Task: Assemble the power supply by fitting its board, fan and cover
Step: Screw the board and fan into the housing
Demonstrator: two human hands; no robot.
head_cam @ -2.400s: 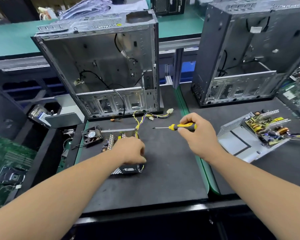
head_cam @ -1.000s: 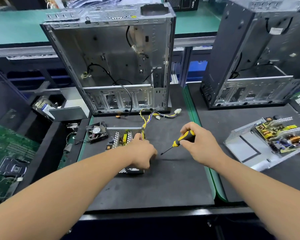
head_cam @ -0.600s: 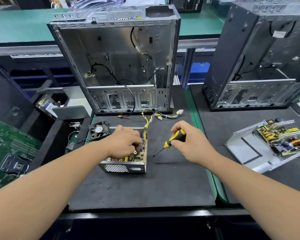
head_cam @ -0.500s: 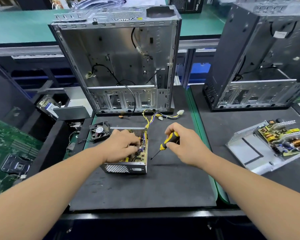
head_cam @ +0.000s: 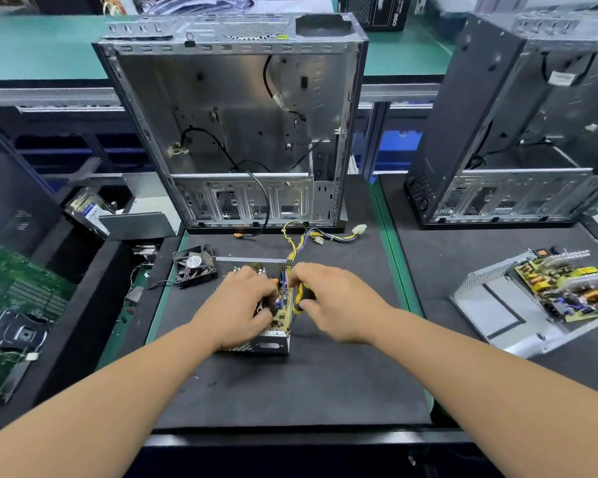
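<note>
Since the last look, our right hand (head_cam: 339, 301) has swung in from the open mat and now sits right against the power supply (head_cam: 266, 341). We've got its fingers curled round the yellow-and-black screwdriver (head_cam: 301, 298), tip hidden down by the board (head_cam: 283, 313). Our left hand (head_cam: 242, 305) lies on top of the board with fingers bent; can't tell if it's pinching anything. That open metal box sits mid-mat on the desk (head_cam: 290, 391), loose fan (head_cam: 194, 265) just behind-left, empty PC case (head_cam: 235, 125) further back.
</note>
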